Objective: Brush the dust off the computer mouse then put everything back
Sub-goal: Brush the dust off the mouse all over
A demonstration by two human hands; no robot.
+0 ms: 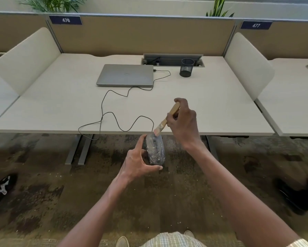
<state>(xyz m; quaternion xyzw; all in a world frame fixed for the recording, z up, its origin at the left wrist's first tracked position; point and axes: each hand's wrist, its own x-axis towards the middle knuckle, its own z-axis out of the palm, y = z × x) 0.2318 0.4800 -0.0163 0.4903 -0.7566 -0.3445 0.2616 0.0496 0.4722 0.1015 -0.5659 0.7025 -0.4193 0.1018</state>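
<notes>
While the left hand (138, 162) cradles the mouse (155, 150), the right hand (184, 122) — wrist bent — grips the brush (164, 122).

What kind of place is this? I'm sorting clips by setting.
Most likely an open-plan office. Numbered signs, 476 and 477, mark desks split by a partition, and a closed laptop lies on the desk.
</notes>
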